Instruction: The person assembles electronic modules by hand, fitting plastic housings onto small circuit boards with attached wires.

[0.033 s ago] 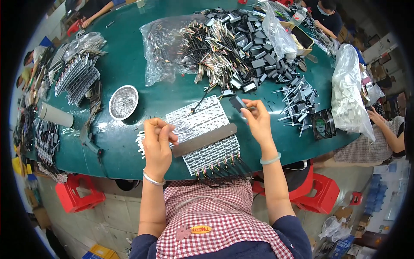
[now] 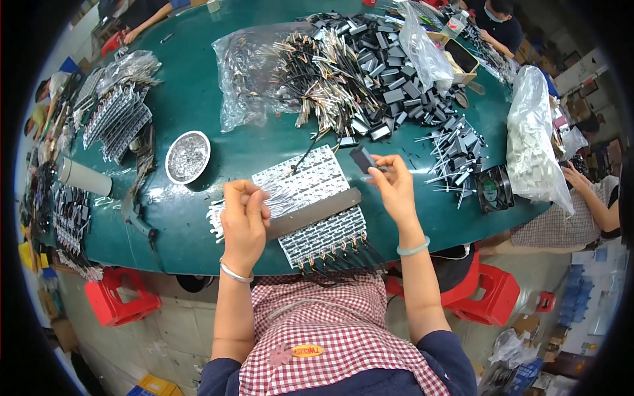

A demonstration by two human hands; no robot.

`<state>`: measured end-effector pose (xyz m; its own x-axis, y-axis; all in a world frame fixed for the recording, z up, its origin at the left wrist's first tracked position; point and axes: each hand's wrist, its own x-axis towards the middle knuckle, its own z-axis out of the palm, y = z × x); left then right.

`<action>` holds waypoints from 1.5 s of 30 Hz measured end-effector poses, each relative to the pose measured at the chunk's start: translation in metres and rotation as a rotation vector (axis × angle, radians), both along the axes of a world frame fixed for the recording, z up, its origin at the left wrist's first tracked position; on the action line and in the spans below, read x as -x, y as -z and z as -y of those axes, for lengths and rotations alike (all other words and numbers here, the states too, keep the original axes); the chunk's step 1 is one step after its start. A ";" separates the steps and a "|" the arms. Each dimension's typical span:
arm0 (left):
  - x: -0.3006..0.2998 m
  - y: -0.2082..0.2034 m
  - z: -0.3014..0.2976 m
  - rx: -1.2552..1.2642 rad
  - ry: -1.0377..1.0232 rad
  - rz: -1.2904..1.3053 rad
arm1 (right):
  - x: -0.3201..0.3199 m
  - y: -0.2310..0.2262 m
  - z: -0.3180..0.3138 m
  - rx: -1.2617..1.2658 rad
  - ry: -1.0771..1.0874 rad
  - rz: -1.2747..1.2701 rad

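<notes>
My right hand [image 2: 394,186] pinches a small dark grey rectangular casing [image 2: 361,159] between thumb and fingers, raised over the table. On the left, my left hand [image 2: 244,214] is closed with its fingertips together; whatever it may hold is hidden. Thin white sticks like cable ties [image 2: 216,221] lie beside and under that hand. Between the hands lies a sheet-like board with rows of black-and-white pieces [image 2: 307,170], and a dark flat bar [image 2: 317,212] rests across it at a slant. Black wires [image 2: 340,263] hang off the board's near edge.
Ahead lie a pile of wires with bare ends [image 2: 330,79] and a heap of dark casings [image 2: 396,86]. A white bowl [image 2: 206,165] stands to the left, near a white cylinder [image 2: 84,177]. On the right are a small fan [image 2: 495,189] and a filled plastic bag [image 2: 531,132]. Other people sit around the table.
The dark casing in my right hand has turned slightly. Both hands are otherwise almost still.
</notes>
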<state>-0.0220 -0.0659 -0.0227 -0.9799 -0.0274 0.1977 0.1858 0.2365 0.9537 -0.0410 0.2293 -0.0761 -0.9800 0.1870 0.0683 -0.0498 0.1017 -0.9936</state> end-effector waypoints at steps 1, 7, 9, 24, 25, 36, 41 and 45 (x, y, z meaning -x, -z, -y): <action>0.001 -0.004 -0.005 0.186 0.018 0.031 | -0.009 -0.007 0.006 -0.002 0.008 -0.001; -0.002 -0.018 -0.032 0.245 0.228 -0.058 | -0.043 -0.026 0.029 0.427 -0.143 -0.106; -0.006 -0.027 -0.041 0.157 0.314 -0.147 | -0.049 -0.030 0.032 0.394 -0.156 -0.152; -0.014 -0.037 -0.057 0.099 0.310 -0.139 | -0.067 -0.045 0.030 0.295 -0.235 -0.234; -0.014 -0.038 -0.057 0.118 0.311 -0.134 | -0.068 -0.047 0.030 0.308 -0.235 -0.229; -0.011 -0.042 -0.053 0.221 0.332 -0.167 | -0.072 -0.052 0.021 0.004 -0.199 -0.222; -0.009 -0.039 -0.051 0.254 0.336 -0.216 | -0.070 -0.055 0.016 -0.098 -0.255 -0.263; -0.010 -0.040 -0.051 0.292 0.343 -0.236 | -0.072 -0.053 0.017 -0.095 -0.247 -0.252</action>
